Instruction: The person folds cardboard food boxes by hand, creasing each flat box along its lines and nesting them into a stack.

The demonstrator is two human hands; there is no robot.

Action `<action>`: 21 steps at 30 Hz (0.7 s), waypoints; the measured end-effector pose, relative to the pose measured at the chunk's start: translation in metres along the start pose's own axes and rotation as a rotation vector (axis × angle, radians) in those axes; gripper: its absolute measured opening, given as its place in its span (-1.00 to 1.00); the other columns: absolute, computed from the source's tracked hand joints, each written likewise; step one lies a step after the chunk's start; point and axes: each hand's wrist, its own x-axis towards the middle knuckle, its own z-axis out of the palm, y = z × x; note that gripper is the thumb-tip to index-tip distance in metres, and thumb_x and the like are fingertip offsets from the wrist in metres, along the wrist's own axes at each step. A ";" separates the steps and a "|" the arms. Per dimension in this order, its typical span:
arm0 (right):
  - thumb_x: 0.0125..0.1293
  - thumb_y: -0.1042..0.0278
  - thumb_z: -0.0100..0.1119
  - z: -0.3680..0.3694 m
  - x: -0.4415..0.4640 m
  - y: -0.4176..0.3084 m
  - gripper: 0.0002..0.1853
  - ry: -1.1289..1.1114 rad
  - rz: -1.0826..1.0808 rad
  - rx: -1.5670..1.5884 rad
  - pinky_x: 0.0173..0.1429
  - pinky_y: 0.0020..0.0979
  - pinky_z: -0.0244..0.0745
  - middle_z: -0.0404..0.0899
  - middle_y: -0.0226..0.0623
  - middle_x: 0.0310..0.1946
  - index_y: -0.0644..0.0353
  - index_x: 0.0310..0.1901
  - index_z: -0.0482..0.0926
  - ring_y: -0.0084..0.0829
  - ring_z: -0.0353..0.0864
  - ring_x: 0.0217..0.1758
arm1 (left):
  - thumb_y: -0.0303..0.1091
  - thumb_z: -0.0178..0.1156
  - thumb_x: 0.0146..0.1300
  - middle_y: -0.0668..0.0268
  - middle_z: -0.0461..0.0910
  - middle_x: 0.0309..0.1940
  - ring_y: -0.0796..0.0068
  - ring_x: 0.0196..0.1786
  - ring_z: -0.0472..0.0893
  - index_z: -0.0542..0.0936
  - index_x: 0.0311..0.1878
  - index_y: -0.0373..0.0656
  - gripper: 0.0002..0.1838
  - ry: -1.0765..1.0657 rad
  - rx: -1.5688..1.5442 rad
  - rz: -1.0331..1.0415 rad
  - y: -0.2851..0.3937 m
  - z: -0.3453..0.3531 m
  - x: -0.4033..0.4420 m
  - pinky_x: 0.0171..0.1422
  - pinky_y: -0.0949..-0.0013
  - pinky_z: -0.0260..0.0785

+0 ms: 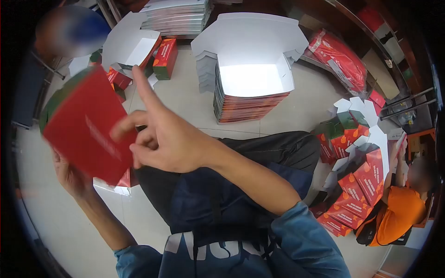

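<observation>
A red carton with a green side (90, 125) is tilted up at the left, slightly blurred. My left hand (72, 176) grips it from below, its fingers partly hidden behind the carton. My right hand (174, 139) is at the carton's right edge, index finger pointing up and the other fingers loosely bent and apart. One blurred finger overlaps the red face; I cannot tell whether it touches. Beyond my folded legs stands a stack of nested open cartons (252, 109), white inside with red outer sides.
Red and green cartons with open white flaps (357, 185) pile up at the right, near a person in an orange shirt (403, 208). At the back are flat cardboard sheets (176, 21), an upright red carton (165, 55) and a plastic-wrapped red bundle (338, 60). Another person (88, 30) is at upper left.
</observation>
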 end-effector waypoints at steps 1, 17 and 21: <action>0.21 0.68 0.21 0.003 -0.002 -0.004 0.16 0.005 -0.031 0.060 -0.22 -0.55 0.49 0.52 -0.09 -0.05 -0.01 0.55 -0.51 -0.60 0.54 -0.38 | -0.36 0.01 0.49 0.10 0.44 0.30 0.27 0.32 0.49 0.28 0.43 -0.24 -0.51 0.035 0.022 0.027 0.000 0.001 0.002 0.37 0.13 0.41; 0.29 0.49 0.24 -0.020 -0.033 -0.001 -0.44 0.192 -0.055 -0.322 -0.06 -0.44 0.58 0.61 -0.13 0.01 0.27 0.32 0.36 -0.45 0.61 -0.09 | -0.32 -0.06 0.52 0.12 0.40 0.36 0.28 0.36 0.45 0.33 0.41 -0.12 -0.57 0.109 -0.239 0.182 -0.026 0.035 0.000 0.40 0.02 0.36; 0.34 0.27 0.26 -0.053 -0.048 0.006 -0.62 0.230 -0.294 -0.971 0.02 -0.30 0.58 0.62 0.02 -0.02 0.34 0.09 0.57 -0.24 0.66 -0.03 | -0.36 -0.13 0.55 0.11 0.41 0.35 0.29 0.39 0.42 0.30 0.43 -0.14 -0.57 -0.006 -0.443 0.143 -0.041 0.040 -0.003 0.42 -0.03 0.32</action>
